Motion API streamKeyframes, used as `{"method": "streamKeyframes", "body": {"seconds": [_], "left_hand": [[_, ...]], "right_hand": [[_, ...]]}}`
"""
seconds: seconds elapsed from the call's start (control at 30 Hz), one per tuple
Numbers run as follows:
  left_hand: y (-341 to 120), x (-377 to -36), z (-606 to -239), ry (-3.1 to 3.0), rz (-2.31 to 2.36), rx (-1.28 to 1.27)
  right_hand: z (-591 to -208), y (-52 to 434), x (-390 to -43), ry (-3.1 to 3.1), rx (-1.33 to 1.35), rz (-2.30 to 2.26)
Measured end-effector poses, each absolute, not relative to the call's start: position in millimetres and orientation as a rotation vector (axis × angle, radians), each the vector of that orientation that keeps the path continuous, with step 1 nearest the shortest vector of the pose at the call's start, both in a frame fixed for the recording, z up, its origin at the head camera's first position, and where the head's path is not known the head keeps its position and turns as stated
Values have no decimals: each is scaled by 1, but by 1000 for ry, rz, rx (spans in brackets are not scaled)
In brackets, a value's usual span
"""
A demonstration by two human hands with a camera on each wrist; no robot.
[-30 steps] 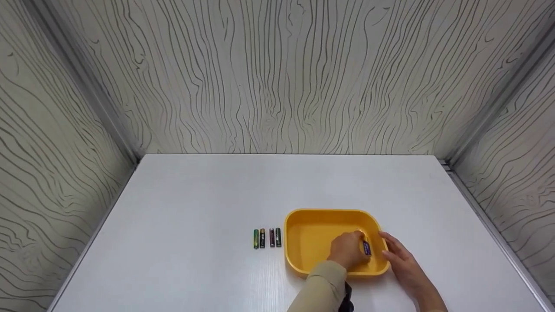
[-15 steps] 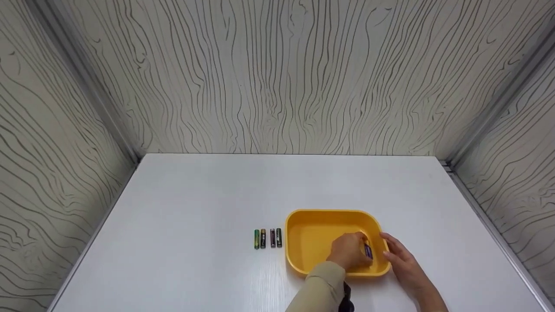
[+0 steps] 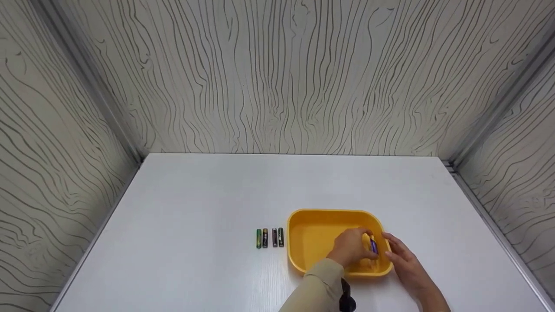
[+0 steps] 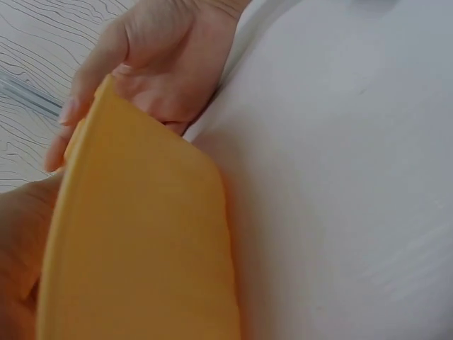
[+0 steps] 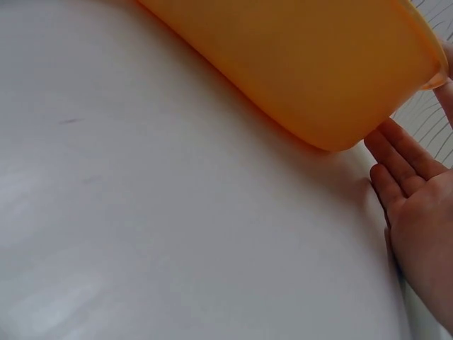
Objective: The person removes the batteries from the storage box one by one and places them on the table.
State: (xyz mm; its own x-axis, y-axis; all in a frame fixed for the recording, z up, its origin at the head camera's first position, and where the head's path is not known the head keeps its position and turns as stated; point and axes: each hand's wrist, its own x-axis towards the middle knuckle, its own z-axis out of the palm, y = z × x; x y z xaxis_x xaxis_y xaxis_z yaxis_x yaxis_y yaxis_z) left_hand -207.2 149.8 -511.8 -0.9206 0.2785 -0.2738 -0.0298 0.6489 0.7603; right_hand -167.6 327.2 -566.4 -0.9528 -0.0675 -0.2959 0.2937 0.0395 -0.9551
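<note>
Yellow tray [image 3: 310,229]: head view, near the tabletop's front edge, right of centre.
Left hand [image 3: 353,249]: my fingers curl round a purple battery [image 3: 373,247] inside the tray's right end.
Right hand [image 3: 405,264]: fingers straight, against the tray's right wall.
Battery row [image 3: 269,238]: four, just left of the tray.
Left wrist view: tray wall [image 4: 141,241], right hand [image 4: 152,64] behind it.
Right wrist view: relaxed fingers [image 5: 396,159] beside the tray corner [image 5: 333,78].

I see my left hand [image 3: 352,250] has edged a little right inside the yellow tray [image 3: 312,234], carrying the purple battery [image 3: 373,247] closer to the tray's right wall, where my right hand [image 3: 401,259] now nearly meets it.
</note>
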Motion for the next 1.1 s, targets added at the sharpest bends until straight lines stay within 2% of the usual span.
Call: {"method": "streamKeyframes", "body": {"seconds": [0.4, 1.1], "left_hand": [[131, -209, -491, 2593, 1139, 385], [70, -206, -474, 2658, 1051, 646]], "right_hand": [[-565, 329, -168, 2053, 248, -1988], [-566, 326, -167, 2123, 249, -1926]]}}
